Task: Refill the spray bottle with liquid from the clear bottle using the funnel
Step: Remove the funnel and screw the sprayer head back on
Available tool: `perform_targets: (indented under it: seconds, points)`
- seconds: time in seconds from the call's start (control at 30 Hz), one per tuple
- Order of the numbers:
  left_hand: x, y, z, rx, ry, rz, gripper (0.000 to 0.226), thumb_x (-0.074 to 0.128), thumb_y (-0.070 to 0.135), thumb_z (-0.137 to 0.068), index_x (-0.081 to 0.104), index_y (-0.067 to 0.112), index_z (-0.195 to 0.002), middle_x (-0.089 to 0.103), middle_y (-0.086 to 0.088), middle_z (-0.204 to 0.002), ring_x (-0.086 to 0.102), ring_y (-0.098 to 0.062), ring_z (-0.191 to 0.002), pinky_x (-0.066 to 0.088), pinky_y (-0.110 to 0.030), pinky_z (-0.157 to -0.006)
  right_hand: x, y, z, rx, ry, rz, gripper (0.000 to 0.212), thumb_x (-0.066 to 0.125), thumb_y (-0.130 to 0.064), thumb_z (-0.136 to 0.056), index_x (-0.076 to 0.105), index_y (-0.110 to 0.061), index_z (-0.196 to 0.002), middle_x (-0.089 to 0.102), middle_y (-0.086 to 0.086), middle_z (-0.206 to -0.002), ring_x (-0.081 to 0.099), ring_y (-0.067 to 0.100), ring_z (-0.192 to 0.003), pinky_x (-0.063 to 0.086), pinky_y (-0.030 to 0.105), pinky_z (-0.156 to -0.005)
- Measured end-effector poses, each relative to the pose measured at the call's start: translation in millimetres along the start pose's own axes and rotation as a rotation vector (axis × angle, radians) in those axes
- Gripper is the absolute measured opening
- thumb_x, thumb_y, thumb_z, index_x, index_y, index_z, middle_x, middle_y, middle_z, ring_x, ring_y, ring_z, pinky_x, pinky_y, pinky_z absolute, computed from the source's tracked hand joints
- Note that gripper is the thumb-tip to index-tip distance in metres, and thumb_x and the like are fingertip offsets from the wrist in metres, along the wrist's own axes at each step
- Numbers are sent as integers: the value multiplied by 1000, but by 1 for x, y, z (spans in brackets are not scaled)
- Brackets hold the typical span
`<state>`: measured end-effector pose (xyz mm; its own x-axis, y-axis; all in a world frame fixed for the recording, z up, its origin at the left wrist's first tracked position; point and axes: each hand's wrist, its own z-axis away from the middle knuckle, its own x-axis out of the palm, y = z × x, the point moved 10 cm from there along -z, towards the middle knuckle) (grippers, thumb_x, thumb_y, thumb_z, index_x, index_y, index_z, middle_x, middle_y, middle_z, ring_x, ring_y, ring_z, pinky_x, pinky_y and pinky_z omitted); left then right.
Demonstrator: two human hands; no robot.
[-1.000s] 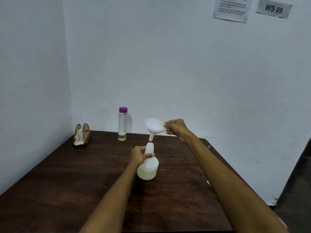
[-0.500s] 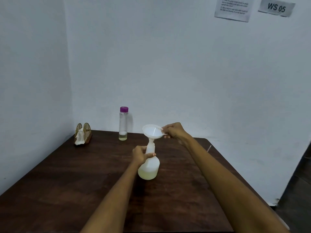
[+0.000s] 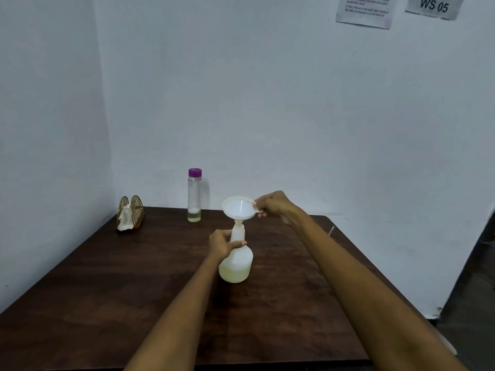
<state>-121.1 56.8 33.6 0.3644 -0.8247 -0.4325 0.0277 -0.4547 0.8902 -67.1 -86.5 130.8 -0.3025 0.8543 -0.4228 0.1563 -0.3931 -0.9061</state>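
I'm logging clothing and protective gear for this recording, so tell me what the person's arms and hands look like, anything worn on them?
Both forearms are bare right down to the bottom edge of the frame, with no sleeves in view. The left hand and right hand wear no gloves, and I see no watch, bracelet or ring, nor any marking.

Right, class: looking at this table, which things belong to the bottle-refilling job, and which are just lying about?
Belong to the job:
- white plastic spray bottle, neck gripped by the left hand
- white plastic funnel, seated in its neck, pinched by the right hand
- clear bottle with purple cap, capped

Just lying about:
- wooden napkin holder with white tissue
- paper notices on the wall
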Motion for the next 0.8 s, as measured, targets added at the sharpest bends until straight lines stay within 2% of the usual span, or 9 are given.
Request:
perform_targets:
  seconds: [0.07,0.17,0.23,0.33,0.4,0.6,0.7,0.8]
  points:
    - [0,1,0,7,2,-15,42,75,18,-78,66,3,-116,67,-14,-118,59,-19,-98,42,-24,-78,-4,2,1,-9,16,35,20,57,9,-80,65,17,-97,61,8,-66,55,4,-35,46,12,-41]
    - [-1,1,-1,0,6,-12,43,75,17,-78,65,2,-118,65,-13,-122,59,-25,-113,42,-24,-82,-6,3,-1,-10,23,-52,19,59,8,-82,64,17,-98,61,9,-66,55,5,-37,45,12,-41]
    - [-2,2,-1,4,4,-20,43,75,17,-78,66,3,-117,66,-13,-120,60,-25,-113,42,-24,-81,-8,4,-4,6,30,-47,17,59,9,-81,65,16,-95,62,10,-68,56,7,-40,46,13,-42]
    - [-1,3,-2,26,5,-40,42,75,19,-78,66,3,-117,66,-13,-119,61,-25,-111,45,-26,-81,-14,6,-5,28,58,-103,9,60,10,-80,66,11,-86,60,12,-69,55,6,-34,45,14,-39]
    - [-1,2,-2,21,2,-45,43,74,19,-79,65,3,-118,65,-13,-121,60,-26,-113,46,-29,-86,-14,4,-3,13,53,-41,15,58,11,-80,65,16,-93,60,11,-68,55,5,-33,45,13,-39]
    - [-2,3,-3,-6,26,-60,52,73,18,-80,58,-2,-126,57,-14,-133,52,-29,-124,44,-35,-97,-25,-17,-1,-174,104,-153,19,59,5,-84,66,9,-101,60,7,-69,55,5,-39,49,14,-48]
    - [0,4,-3,5,26,-68,48,72,18,-80,61,-2,-122,59,-15,-130,53,-29,-122,43,-29,-88,-39,-27,6,-334,230,-56,14,61,-3,-87,68,1,-99,61,1,-66,59,2,-41,54,16,-61]
    - [-2,3,-3,4,27,-58,46,73,18,-80,63,-1,-120,60,-14,-129,55,-26,-118,44,-30,-88,-47,-33,13,-459,323,28,7,66,-6,-85,68,0,-87,62,-4,-66,59,-2,-42,51,9,-56]
